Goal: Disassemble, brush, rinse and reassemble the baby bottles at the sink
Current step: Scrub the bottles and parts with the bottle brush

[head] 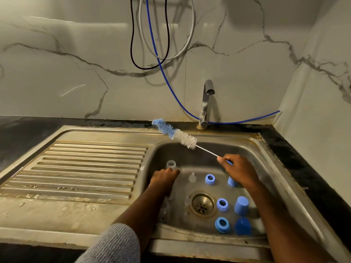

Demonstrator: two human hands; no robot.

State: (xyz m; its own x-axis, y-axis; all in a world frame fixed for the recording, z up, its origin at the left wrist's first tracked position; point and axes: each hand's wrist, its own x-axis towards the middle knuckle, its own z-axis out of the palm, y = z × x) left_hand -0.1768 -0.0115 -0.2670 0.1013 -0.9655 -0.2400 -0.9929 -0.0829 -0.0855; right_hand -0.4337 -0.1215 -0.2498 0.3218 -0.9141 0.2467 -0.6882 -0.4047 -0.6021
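Down in the steel sink (266,158), rings (222,204), caps (241,205) and a teat (192,177) lie apart, so I judge disassembly done. My left hand (164,177) grips a clear bottle (171,165) while my right hand (239,170) holds the brush (175,132) raised beside it; brushing, rinsing and reassembly remain.

Crowded basin, open drainboard

Blue rings (222,204) and caps (241,205) crowd the sink (266,152) floor right of the drain (202,204); the ribbed drainboard (85,168) lies open, and the tap (206,103) overhangs the back rim.
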